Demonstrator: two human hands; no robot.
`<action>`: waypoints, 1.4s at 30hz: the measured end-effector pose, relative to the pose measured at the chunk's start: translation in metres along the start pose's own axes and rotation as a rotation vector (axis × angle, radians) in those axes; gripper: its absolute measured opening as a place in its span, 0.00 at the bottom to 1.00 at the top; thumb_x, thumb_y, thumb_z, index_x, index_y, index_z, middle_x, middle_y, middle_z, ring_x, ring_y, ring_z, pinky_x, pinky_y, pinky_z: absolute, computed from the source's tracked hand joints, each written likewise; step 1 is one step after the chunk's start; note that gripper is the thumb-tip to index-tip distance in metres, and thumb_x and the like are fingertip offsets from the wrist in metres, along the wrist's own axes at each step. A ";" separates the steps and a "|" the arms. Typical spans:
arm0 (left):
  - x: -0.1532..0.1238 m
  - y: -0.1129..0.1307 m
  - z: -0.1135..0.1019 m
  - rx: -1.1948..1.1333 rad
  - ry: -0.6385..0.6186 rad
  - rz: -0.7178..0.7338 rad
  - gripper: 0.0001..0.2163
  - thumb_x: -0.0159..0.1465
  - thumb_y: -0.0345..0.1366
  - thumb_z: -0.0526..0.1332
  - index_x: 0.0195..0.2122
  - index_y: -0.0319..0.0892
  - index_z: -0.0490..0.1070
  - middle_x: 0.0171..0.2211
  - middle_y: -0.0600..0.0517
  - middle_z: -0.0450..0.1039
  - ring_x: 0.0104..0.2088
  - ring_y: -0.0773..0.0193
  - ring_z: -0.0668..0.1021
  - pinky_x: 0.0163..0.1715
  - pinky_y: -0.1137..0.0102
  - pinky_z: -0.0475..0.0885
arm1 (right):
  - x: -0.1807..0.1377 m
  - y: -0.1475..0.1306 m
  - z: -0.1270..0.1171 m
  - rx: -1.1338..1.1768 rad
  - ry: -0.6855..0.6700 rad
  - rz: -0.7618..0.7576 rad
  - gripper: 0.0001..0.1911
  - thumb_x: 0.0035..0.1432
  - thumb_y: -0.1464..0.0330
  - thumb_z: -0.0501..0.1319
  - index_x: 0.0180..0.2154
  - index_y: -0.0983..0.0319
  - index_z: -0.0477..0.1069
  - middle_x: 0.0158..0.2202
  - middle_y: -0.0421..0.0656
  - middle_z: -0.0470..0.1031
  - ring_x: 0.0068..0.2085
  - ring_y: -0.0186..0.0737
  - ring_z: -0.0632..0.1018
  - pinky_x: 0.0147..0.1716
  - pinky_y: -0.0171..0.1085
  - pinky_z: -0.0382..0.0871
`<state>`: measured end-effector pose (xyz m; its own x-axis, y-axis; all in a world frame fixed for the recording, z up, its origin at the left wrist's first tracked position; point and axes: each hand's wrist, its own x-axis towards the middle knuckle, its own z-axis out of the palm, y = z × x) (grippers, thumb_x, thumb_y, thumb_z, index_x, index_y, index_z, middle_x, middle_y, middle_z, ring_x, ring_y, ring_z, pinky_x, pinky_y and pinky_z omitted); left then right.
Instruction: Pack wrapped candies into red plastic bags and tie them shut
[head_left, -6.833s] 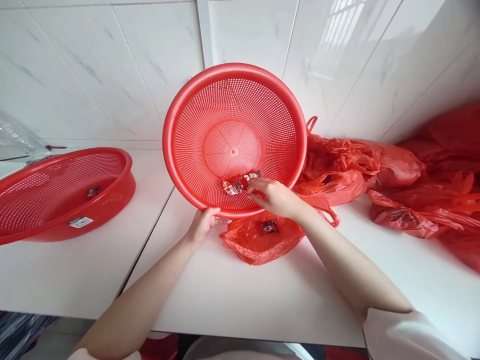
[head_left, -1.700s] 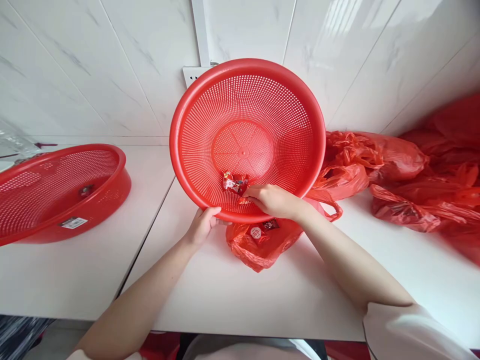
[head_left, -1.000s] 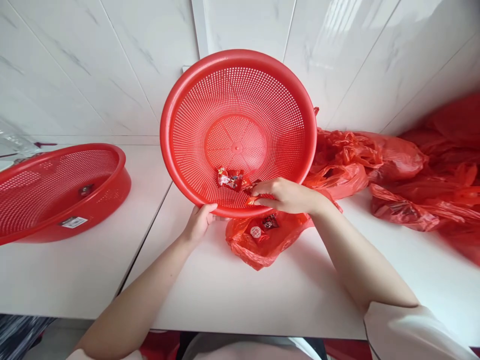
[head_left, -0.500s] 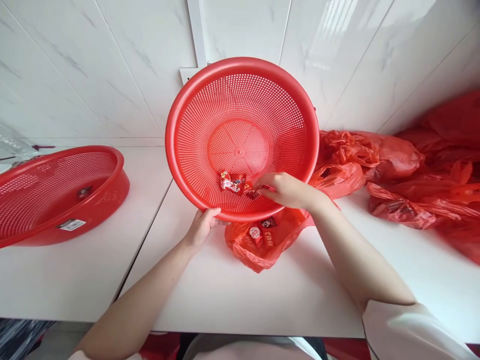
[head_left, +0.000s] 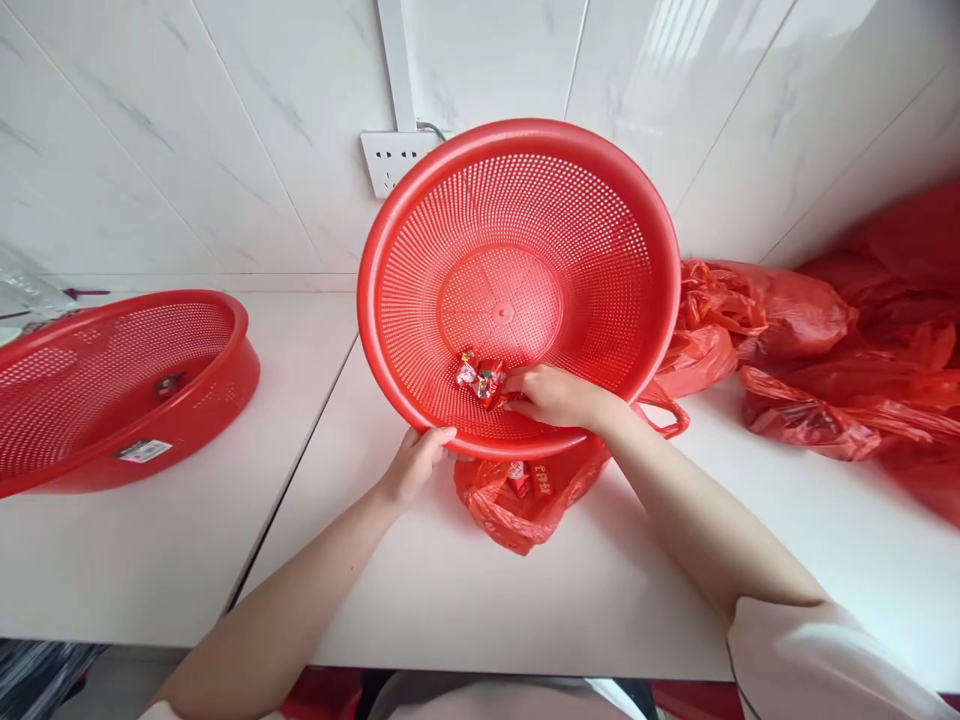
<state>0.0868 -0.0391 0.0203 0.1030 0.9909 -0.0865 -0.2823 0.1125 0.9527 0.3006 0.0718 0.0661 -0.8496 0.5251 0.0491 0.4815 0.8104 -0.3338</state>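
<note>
A red perforated plastic basket (head_left: 504, 280) is tilted toward me, with its near rim above an open red plastic bag (head_left: 517, 525). My left hand (head_left: 416, 465) grips that rim at the lower left, thumb on top and the other fingers mostly hidden beneath. Inside the basket, my right hand (head_left: 559, 396) has its fingers closed at a red wrapped candy (head_left: 491, 384); the fingertips partly cover what they pinch. Beside it lies a second, pink-and-white wrapped candy (head_left: 466, 370). Red wrapped packets (head_left: 541, 478) show in the mouth of the bag.
Another red basket (head_left: 191, 400) stands at the left on the white table (head_left: 420, 610), a small dark wrapped piece (head_left: 168, 384) inside it. Several red plastic bags (head_left: 795, 310) are heaped at the right. A power socket (head_left: 386, 160) is on the tiled wall behind.
The basket has shifted right and slightly toward me with my left hand on its rim, covering more of the bag. The candies lie lower in it, and my right hand remains beside them.
</note>
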 end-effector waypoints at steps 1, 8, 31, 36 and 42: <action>0.001 0.001 0.000 0.004 0.005 0.003 0.13 0.60 0.38 0.60 0.42 0.37 0.76 0.44 0.44 0.78 0.46 0.49 0.79 0.40 0.60 0.76 | -0.001 0.000 -0.002 0.041 0.014 -0.035 0.09 0.63 0.70 0.55 0.40 0.61 0.75 0.39 0.46 0.77 0.40 0.41 0.77 0.41 0.36 0.66; 0.006 0.008 0.000 -0.002 0.057 0.074 0.11 0.59 0.36 0.61 0.40 0.37 0.75 0.42 0.44 0.79 0.43 0.51 0.79 0.34 0.63 0.77 | -0.019 -0.009 -0.023 0.120 0.186 -0.127 0.12 0.66 0.65 0.53 0.37 0.62 0.72 0.34 0.44 0.74 0.33 0.37 0.73 0.36 0.36 0.64; 0.011 0.008 -0.004 -0.017 0.099 0.094 0.09 0.58 0.36 0.61 0.36 0.36 0.75 0.33 0.46 0.79 0.36 0.54 0.80 0.35 0.61 0.77 | -0.035 -0.019 -0.044 0.187 0.084 -0.113 0.14 0.60 0.70 0.53 0.24 0.60 0.50 0.22 0.35 0.57 0.23 0.29 0.58 0.26 0.34 0.51; 0.011 0.007 -0.006 -0.014 0.090 0.099 0.10 0.58 0.36 0.60 0.38 0.36 0.75 0.34 0.46 0.79 0.35 0.56 0.80 0.34 0.62 0.77 | -0.035 -0.021 -0.043 0.219 0.090 -0.131 0.16 0.63 0.69 0.53 0.24 0.60 0.49 0.22 0.35 0.56 0.23 0.29 0.58 0.26 0.34 0.52; 0.011 0.006 -0.006 -0.008 0.073 0.107 0.11 0.59 0.36 0.60 0.39 0.36 0.76 0.34 0.46 0.79 0.34 0.56 0.80 0.33 0.63 0.77 | -0.035 -0.020 -0.042 0.269 0.100 -0.137 0.17 0.64 0.67 0.53 0.24 0.60 0.50 0.23 0.35 0.56 0.24 0.29 0.58 0.26 0.34 0.52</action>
<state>0.0800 -0.0271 0.0235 0.0021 1.0000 -0.0054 -0.2960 0.0058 0.9552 0.3299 0.0484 0.1109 -0.8709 0.4497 0.1981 0.2788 0.7841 -0.5544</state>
